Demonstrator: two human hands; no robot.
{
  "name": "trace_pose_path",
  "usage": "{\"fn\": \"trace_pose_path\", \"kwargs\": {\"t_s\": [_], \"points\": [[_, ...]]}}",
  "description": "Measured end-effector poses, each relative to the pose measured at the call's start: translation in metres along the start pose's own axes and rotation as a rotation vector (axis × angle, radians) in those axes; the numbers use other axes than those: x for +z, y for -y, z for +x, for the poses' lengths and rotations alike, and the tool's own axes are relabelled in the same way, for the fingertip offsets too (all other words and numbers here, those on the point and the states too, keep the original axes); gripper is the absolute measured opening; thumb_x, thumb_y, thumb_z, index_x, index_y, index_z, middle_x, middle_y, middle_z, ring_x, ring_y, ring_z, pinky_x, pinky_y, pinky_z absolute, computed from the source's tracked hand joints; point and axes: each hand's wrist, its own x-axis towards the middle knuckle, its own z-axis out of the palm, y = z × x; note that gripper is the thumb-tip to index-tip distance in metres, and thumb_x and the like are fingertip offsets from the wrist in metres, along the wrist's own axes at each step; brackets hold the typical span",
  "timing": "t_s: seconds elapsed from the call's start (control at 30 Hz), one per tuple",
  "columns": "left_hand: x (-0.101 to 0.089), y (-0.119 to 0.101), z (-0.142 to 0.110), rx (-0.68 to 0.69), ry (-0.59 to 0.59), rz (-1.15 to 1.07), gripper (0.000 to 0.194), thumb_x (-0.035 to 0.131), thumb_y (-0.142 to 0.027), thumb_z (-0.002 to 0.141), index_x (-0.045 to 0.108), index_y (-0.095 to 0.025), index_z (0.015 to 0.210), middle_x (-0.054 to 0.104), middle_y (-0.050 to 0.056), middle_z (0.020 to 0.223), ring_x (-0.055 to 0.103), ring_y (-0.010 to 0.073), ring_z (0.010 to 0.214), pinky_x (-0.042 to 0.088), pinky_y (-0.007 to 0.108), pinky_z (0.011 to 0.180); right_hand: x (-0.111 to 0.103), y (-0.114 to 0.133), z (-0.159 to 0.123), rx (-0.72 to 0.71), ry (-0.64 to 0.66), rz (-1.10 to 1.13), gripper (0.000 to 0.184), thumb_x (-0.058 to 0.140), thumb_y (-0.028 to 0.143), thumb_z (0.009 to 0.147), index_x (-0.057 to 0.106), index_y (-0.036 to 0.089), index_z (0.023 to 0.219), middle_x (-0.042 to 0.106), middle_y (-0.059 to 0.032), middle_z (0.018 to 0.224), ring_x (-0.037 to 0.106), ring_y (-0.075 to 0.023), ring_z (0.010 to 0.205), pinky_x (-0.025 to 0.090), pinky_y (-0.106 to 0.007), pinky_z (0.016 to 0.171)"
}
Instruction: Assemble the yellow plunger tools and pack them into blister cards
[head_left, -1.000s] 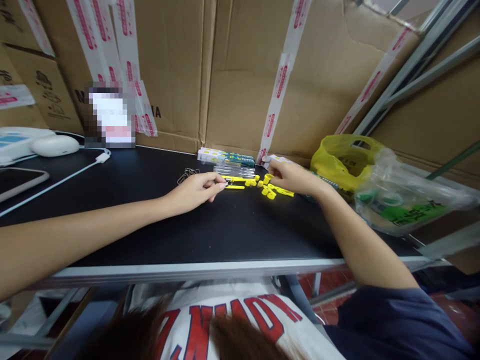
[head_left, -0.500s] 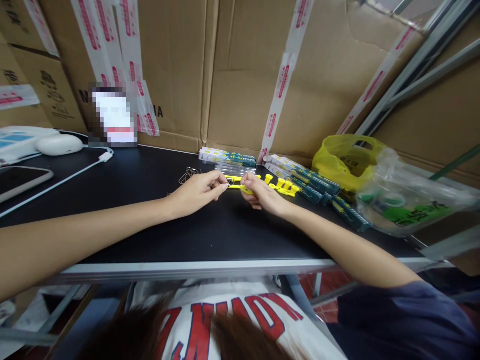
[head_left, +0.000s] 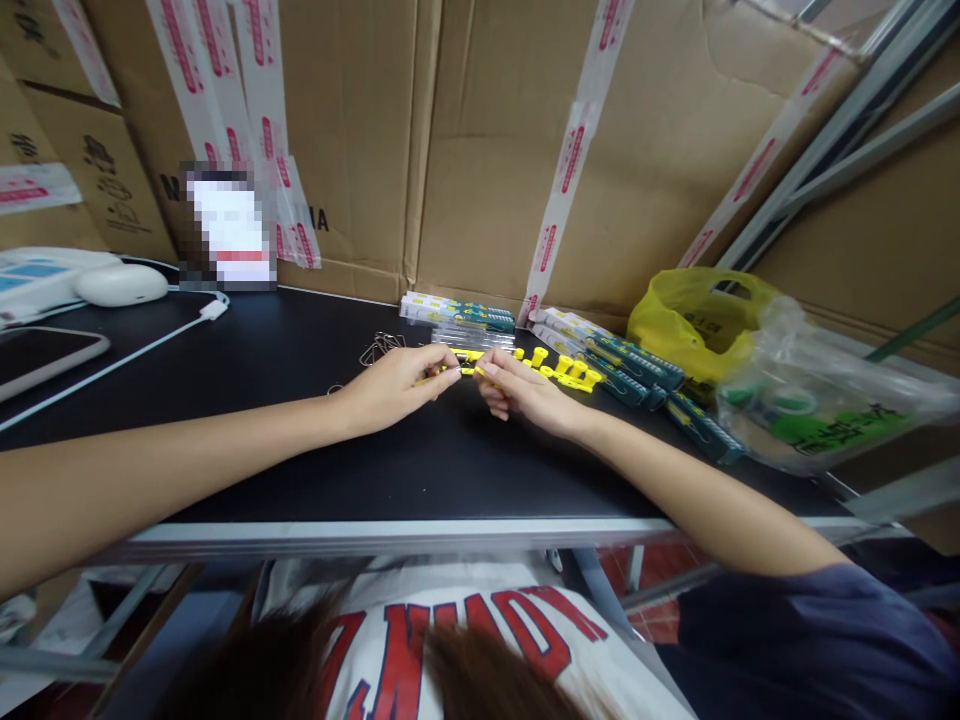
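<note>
My left hand (head_left: 397,388) and my right hand (head_left: 525,392) face each other over the black table, their fingertips a short gap apart. Between them stretches a thin yellow plastic piece (head_left: 468,371), pinched at both ends; the fingers cover most of it. Just beyond the fingers lie clear plastic tubes (head_left: 474,340). Several small yellow plastic parts (head_left: 571,373) are spread beside my right hand. Bent metal wires (head_left: 381,347) form a loose pile behind my left wrist.
Printed slim boxes (head_left: 457,311) stand at the back, with more green boxes (head_left: 637,375) to the right. A yellow bag (head_left: 697,320) and a clear plastic bag (head_left: 817,415) sit at the right. Leftward are a phone (head_left: 45,358), a white cable (head_left: 135,350) and a cardboard wall (head_left: 352,150) behind.
My fingertips have shifted slightly around the yellow piece, and the left fingers now cover the small metal bit seen at their tips before. My right fingers have moved a little to the left.
</note>
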Motion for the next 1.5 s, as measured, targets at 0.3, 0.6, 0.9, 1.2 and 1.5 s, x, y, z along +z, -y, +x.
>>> {"fn": "trace_pose_path", "kwargs": {"t_s": [0.3,0.6,0.9,1.2,1.5], "points": [[0.001,-0.001,0.000,0.028,-0.004,0.011,0.025,0.043,-0.039,0.092,0.055,-0.018,0.088,0.057,-0.004,0.064,0.051,0.0114,0.057,0.038,0.024,0.062,0.006,0.001,0.002,-0.003,-0.005,0.028,0.027,0.044,0.047,0.094,0.033,0.023,0.086,0.026,0.0084,0.065,0.026,-0.0083,0.053,0.029,-0.020,0.051],[0.002,-0.001,0.000,0.013,-0.013,-0.004,0.024,0.043,-0.038,0.092,0.055,-0.018,0.087,0.057,-0.004,0.064,0.050,0.0105,0.056,0.038,0.023,0.060,0.003,-0.005,0.004,-0.038,0.014,0.014,0.033,0.047,0.052,0.092,0.033,0.023,0.085,0.029,0.0089,0.063,0.028,-0.0074,0.051,0.030,-0.020,0.048],[0.003,-0.003,0.000,0.009,-0.010,-0.060,0.025,0.041,-0.037,0.093,0.054,-0.017,0.087,0.055,-0.003,0.064,0.051,0.0111,0.057,0.038,0.023,0.059,0.022,-0.009,0.003,-0.134,-0.041,0.034,0.034,0.056,0.050,0.088,0.036,0.022,0.084,0.036,0.0096,0.060,0.030,-0.0055,0.047,0.023,-0.018,0.043],[0.000,-0.012,-0.002,0.006,-0.017,-0.014,0.026,0.037,-0.036,0.093,0.050,-0.018,0.079,0.049,-0.004,0.062,0.045,0.0120,0.058,0.035,0.024,0.059,0.015,-0.001,0.000,-0.018,-0.054,0.029,0.016,0.042,0.031,0.092,0.034,0.023,0.081,0.027,0.0102,0.058,0.022,-0.0065,0.045,0.019,-0.018,0.042],[0.000,-0.008,-0.001,0.019,0.035,0.033,0.031,0.032,-0.038,0.093,0.054,-0.018,0.082,0.055,0.000,0.070,0.051,0.0149,0.065,0.040,0.027,0.067,0.012,0.000,-0.001,-0.199,-0.134,-0.166,0.029,0.051,0.046,0.092,0.038,0.022,0.085,0.050,0.0071,0.060,0.040,-0.0062,0.045,0.032,-0.017,0.041]]}}
